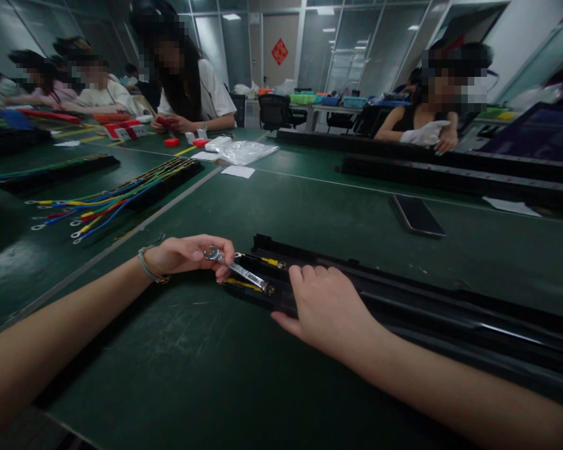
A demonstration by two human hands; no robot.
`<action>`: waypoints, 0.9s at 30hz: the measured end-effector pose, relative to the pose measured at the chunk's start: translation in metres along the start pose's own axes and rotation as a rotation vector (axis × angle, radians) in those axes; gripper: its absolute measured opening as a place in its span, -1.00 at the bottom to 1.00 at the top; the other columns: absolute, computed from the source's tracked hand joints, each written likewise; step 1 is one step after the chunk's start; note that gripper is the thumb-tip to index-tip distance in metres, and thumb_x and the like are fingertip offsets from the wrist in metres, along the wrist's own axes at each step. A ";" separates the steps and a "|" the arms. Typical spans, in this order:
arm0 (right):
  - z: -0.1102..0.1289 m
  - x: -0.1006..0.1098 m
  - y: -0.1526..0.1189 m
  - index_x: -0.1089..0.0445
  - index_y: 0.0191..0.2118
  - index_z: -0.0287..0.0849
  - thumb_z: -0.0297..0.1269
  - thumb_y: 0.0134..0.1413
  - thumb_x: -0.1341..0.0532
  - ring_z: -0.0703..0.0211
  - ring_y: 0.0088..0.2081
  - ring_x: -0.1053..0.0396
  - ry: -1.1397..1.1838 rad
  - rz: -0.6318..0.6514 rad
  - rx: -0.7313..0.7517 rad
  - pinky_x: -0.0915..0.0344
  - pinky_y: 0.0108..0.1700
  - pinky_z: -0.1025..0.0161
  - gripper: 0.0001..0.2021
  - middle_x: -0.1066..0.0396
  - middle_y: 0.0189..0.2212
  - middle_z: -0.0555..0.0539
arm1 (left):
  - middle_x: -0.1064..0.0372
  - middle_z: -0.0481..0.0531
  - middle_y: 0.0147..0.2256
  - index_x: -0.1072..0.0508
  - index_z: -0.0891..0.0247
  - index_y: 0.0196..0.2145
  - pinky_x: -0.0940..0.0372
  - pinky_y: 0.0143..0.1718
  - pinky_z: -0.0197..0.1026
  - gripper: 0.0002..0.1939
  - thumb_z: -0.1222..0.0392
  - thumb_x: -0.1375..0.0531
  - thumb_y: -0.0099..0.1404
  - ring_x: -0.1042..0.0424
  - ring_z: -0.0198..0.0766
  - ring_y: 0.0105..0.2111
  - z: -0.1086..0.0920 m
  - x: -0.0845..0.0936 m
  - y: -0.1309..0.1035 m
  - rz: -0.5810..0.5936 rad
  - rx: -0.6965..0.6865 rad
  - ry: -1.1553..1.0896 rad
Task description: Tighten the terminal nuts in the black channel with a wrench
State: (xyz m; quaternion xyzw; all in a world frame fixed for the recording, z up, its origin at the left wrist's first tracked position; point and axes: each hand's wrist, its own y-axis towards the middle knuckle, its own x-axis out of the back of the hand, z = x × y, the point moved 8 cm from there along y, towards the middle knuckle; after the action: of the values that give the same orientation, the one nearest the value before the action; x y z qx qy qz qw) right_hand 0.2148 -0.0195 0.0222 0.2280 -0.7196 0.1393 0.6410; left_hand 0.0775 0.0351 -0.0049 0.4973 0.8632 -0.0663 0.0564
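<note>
Between the thumb and fingers of my left hand is a silver combination wrench. Its far end sits on a bolt near the end of a long black channel. Yellow-sleeved cable lugs lie in the channel's end, one at a second bolt close behind the wrench. My right hand rests across the channel just right of the bolts, fingers bent over it and thumb on the near side. Whatever lies under the right palm is hidden.
A phone lies on the green table behind the channel. Bundled coloured cables with ring lugs lie at the left. Clear plastic bags and red parts are farther back. Other people sit across the table, one wearing a white glove beside more black channels.
</note>
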 end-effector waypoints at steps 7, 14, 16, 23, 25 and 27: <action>0.001 0.000 0.001 -0.25 -0.29 -0.27 0.09 -0.11 -0.01 0.05 -0.42 -0.26 -0.001 -0.005 0.010 -0.13 -0.38 0.14 -0.53 -0.31 -0.45 -0.17 | -0.36 0.13 -0.51 -0.40 0.40 -0.36 -0.19 -0.34 -0.12 -0.66 0.06 -0.14 -0.03 -0.28 -0.11 -0.45 0.002 -0.002 -0.001 0.077 0.015 0.098; 0.001 0.000 0.000 -0.25 -0.28 -0.26 0.09 -0.11 0.01 0.06 -0.43 -0.25 -0.006 -0.004 0.003 -0.12 -0.40 0.16 -0.53 -0.31 -0.45 -0.17 | -0.29 0.10 -0.45 -0.34 0.37 -0.31 -0.19 -0.31 -0.14 -0.65 0.10 -0.14 -0.06 -0.25 -0.11 -0.39 0.000 0.001 0.000 0.015 -0.012 0.019; 0.000 0.000 0.000 -0.25 -0.28 -0.26 0.09 -0.11 0.01 0.05 -0.42 -0.25 -0.008 -0.007 0.002 -0.12 -0.39 0.15 -0.53 -0.31 -0.45 -0.17 | -0.25 0.09 -0.43 -0.31 0.37 -0.28 -0.19 -0.32 -0.14 -0.62 0.11 -0.15 -0.08 -0.25 -0.12 -0.39 0.001 0.002 0.001 -0.002 -0.009 -0.020; 0.001 0.000 0.000 -0.25 -0.28 -0.27 0.09 -0.11 0.01 0.05 -0.42 -0.25 -0.007 -0.008 0.008 -0.13 -0.39 0.15 -0.53 -0.31 -0.44 -0.17 | -0.22 0.09 -0.40 -0.25 0.38 -0.21 -0.20 -0.33 -0.15 -0.54 0.13 -0.15 -0.10 -0.25 -0.13 -0.40 0.000 -0.001 0.002 -0.008 -0.017 -0.074; 0.001 0.000 0.000 -0.25 -0.28 -0.26 0.09 -0.10 0.01 0.05 -0.42 -0.25 -0.010 -0.009 0.008 -0.13 -0.39 0.15 -0.53 -0.31 -0.44 -0.17 | -0.23 0.10 -0.39 -0.25 0.38 -0.20 -0.20 -0.33 -0.15 -0.53 0.12 -0.15 -0.10 -0.25 -0.13 -0.40 0.000 -0.001 0.002 -0.009 -0.016 -0.075; 0.001 0.000 0.000 -0.25 -0.28 -0.26 0.09 -0.11 0.01 0.05 -0.42 -0.25 -0.010 -0.012 0.008 -0.13 -0.39 0.14 -0.53 -0.31 -0.44 -0.17 | -0.24 0.09 -0.40 -0.26 0.38 -0.21 -0.20 -0.33 -0.14 -0.54 0.12 -0.15 -0.10 -0.26 -0.14 -0.40 0.001 0.000 0.002 -0.015 -0.013 -0.067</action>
State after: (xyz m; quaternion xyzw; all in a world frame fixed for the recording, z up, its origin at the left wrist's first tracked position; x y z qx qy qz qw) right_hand 0.2135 -0.0199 0.0225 0.2357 -0.7209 0.1373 0.6371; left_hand 0.0789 0.0361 -0.0056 0.4881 0.8649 -0.0776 0.0880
